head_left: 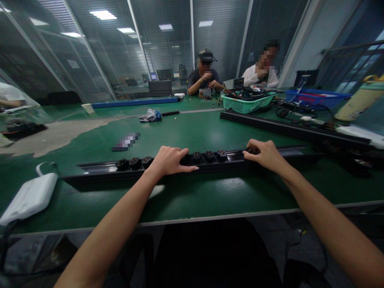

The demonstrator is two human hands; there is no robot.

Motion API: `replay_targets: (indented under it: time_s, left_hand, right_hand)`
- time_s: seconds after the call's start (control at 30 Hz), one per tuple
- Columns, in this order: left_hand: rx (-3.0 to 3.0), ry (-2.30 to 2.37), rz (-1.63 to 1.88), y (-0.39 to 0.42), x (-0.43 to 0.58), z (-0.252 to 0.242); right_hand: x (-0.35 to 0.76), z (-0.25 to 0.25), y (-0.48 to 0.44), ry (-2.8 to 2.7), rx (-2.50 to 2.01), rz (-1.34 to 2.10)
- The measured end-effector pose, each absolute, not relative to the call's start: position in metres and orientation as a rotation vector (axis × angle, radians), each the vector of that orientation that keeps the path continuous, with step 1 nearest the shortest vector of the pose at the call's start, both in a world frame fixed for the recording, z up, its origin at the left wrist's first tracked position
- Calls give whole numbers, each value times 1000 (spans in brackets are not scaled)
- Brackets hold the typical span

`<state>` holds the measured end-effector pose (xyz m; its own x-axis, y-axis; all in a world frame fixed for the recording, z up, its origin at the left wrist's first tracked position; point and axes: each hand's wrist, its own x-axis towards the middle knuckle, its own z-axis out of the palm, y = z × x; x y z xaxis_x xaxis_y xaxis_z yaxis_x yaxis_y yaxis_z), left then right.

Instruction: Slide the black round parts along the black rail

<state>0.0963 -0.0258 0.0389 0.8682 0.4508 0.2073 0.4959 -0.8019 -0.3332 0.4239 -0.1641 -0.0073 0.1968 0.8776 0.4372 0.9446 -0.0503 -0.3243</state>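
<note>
Black metal or plastic forms the long channel [105,173], which is laid from left to right across the near part of the green tabletop [192,200]. Small black modules [209,156] are seated in it: 3 are seen to the left of the left hand [167,160] and 3 more between the hands, while another dark shape is partly covered by the left fingers.

The left hand is spread over the channel, with the thumb stretched apart from the fingers toward the near wall; how firmly anything is pressed cannot be told. By the right hand [265,154], a dark piece [253,150] is pinched between thumb and fingers over the right part of the channel.

At the near left, a white box [31,196] is placed beside the channel's end. Beyond the channel, a blurred flat object [126,142] is left of centre, and a blue and grey cloth [151,115] is crumpled farther off. At the far right, dark parts are heaped in a green basket [237,105], behind another black rail [288,127]. At the far side, 2 people [205,76] are seated, their hands raised.
</note>
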Motion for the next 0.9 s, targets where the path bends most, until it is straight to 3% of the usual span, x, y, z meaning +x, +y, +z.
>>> replay_targets:
  time_s: [0.9]
  left_hand:
    - [-2682,-712,-181,-25,97,38]
  right_hand:
    - [437,-8,-165,-1755,-1926,-114]
